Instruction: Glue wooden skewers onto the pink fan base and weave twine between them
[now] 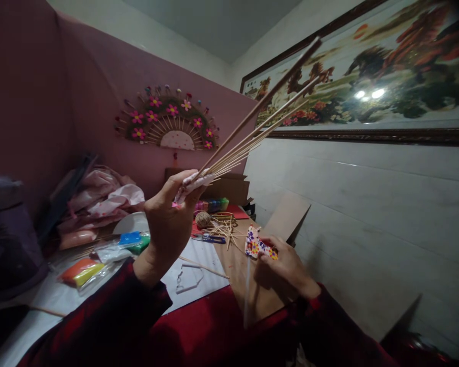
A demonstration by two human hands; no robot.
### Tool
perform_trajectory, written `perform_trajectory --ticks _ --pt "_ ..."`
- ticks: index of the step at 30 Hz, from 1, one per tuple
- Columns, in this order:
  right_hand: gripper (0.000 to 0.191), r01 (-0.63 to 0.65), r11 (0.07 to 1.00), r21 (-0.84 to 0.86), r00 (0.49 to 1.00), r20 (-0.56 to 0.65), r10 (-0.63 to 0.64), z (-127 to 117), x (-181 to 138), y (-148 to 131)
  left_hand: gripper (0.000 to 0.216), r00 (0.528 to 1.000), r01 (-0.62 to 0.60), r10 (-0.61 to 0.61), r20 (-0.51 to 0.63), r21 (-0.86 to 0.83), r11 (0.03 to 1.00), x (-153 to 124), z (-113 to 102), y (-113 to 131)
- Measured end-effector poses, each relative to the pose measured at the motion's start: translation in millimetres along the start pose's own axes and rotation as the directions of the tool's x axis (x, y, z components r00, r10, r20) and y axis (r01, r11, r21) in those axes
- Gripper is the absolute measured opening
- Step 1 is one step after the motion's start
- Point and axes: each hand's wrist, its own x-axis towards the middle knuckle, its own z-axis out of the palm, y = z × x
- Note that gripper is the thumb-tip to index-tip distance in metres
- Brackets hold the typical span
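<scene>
My left hand (pixel 171 219) is raised and closed around the white, pink-spotted base (pixel 202 179) of a fan frame. Thin wooden sticks (pixel 252 137) spread from that base up to the right, with a thicker brown strip (pixel 267 97) along the top. Lower down, over the table's right side, my right hand (pixel 286 262) grips a flower-patterned hot glue gun (pixel 255 245). A translucent glue stick (pixel 246 293) hangs down from it. The two hands are apart, and the gun does not touch the fan frame.
A finished flower-trimmed fan (pixel 178 138) hangs on the pink wall. On the table lie a twine ball (pixel 203 219), loose sticks (pixel 229 232), a blue utility knife (pixel 213 238), white paper (pixel 210 260) and bagged coloured clay (pixel 82 272). A cardboard sheet (pixel 288 216) leans against the right wall.
</scene>
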Motion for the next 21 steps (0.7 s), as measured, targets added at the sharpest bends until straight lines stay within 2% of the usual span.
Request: perform_trajectory --ticks 6,9,12,14,17,19,21 --pt "0.037 0.108 0.991 -0.082 0.976 0.198 -0.090 -9 -10 -1 0.020 1.000 -0.029 0.029 0.008 0.014 0.999 0 0 0" --pt "0.031 0.128 0.989 0.073 0.970 0.197 -0.141 -16 -12 0 0.021 0.998 -0.055 0.055 0.004 0.031 0.998 -1 0 -1" --pt "0.030 0.039 0.926 0.377 0.961 0.238 -0.138 -22 -10 0 0.020 0.997 -0.073 0.074 -0.001 0.072 0.995 -1 0 -2" --pt "0.037 -0.096 0.810 0.578 0.952 0.291 -0.094 -24 -9 -1 0.021 0.996 -0.087 0.088 -0.001 0.107 0.990 -1 0 -2" --pt "0.045 -0.321 0.511 0.797 0.896 0.431 -0.110 -23 -10 -6 0.021 0.994 -0.107 0.109 -0.009 0.135 0.985 -2 0 -3" --pt "0.048 -0.400 0.311 0.862 0.864 0.468 -0.186 -23 -15 -16 0.022 0.994 -0.109 0.111 -0.003 0.129 0.986 -3 1 -5" --pt "0.054 -0.394 0.177 0.902 0.893 0.422 -0.158 -25 -23 -31 0.022 0.994 -0.111 0.109 0.025 0.110 0.988 -5 2 -8"
